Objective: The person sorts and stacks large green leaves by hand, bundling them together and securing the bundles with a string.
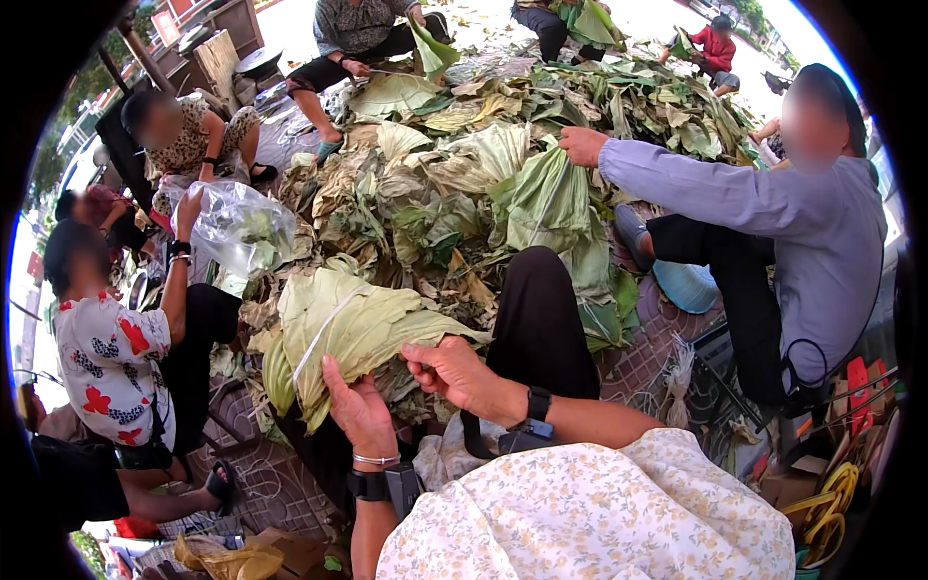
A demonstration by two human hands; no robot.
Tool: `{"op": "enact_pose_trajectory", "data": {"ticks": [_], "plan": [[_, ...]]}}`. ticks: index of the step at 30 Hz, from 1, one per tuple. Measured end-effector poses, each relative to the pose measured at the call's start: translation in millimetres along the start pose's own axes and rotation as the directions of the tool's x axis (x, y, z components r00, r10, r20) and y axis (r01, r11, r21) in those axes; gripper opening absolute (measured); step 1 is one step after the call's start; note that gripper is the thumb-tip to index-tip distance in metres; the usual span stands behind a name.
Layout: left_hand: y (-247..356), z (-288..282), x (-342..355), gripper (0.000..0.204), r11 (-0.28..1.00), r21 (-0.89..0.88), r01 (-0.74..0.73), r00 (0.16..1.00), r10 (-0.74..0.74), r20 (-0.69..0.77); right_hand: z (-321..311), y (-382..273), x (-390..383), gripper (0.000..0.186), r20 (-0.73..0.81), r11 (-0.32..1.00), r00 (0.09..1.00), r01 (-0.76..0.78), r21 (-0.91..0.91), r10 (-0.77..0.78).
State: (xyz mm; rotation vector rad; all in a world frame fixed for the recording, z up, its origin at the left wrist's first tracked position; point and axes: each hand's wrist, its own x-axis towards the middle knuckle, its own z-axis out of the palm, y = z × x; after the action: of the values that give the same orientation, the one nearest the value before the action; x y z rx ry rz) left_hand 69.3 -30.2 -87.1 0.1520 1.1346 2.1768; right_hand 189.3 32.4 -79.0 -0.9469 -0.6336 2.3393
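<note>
In front of me is a pale green, dried lotus leaf (pixel 387 324), spread wide and creased, with a thin white strip (pixel 324 333) lying across it. My left hand (pixel 360 411) holds its lower edge, thumb up against the leaf. At the right side of the same leaf, the fingers of my right hand (pixel 459 375) are pinched together on the edge. Folded greenish leaf layers (pixel 278 377) hang at its left end. Both hands are just above my lap.
A big heap of dried leaves (pixel 464 174) spreads ahead. On the right, a person in a lavender top (pixel 831 232) lifts a green leaf bundle (pixel 551 198). A person at left (pixel 106 358) raises a clear plastic bag (pixel 242 227). A blue basin (pixel 686 285) and yellow straps (pixel 826 512) lie rightward.
</note>
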Motion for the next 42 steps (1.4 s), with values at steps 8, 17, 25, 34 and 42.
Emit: {"op": "enact_pose_trajectory", "data": {"ticks": [8, 17, 25, 34, 42], "plan": [[13, 3, -1, 0.040, 0.998, -0.056, 0.041, 0.999, -0.040, 0.020, -26, -5, -7, 0.015, 0.279, 0.987, 0.956, -0.055, -0.148, 0.095], [11, 3, -1, 0.040, 0.999, -0.038, 0.029, 0.999, -0.027, 0.042, -20, -18, -22, 0.011, 0.136, 0.992, 0.983, -0.114, -0.054, 0.120], [15, 9, 1, 0.043, 0.998, -0.050, 0.025, 0.999, -0.024, 0.024, -28, -14, -20, 0.013, 0.092, 0.999, 0.995, -0.026, -0.025, 0.029], [18, 8, 4, 0.042, 0.998, -0.067, -0.016, 0.999, 0.018, 0.040, -55, -9, -26, 0.008, 0.197, 0.993, 0.980, 0.013, -0.115, 0.010], [18, 6, 3, 0.042, 0.998, -0.070, -0.010, 0.997, 0.014, 0.070, -42, -10, -25, 0.012, 0.147, 0.983, 0.989, -0.048, 0.175, 0.022]]}}
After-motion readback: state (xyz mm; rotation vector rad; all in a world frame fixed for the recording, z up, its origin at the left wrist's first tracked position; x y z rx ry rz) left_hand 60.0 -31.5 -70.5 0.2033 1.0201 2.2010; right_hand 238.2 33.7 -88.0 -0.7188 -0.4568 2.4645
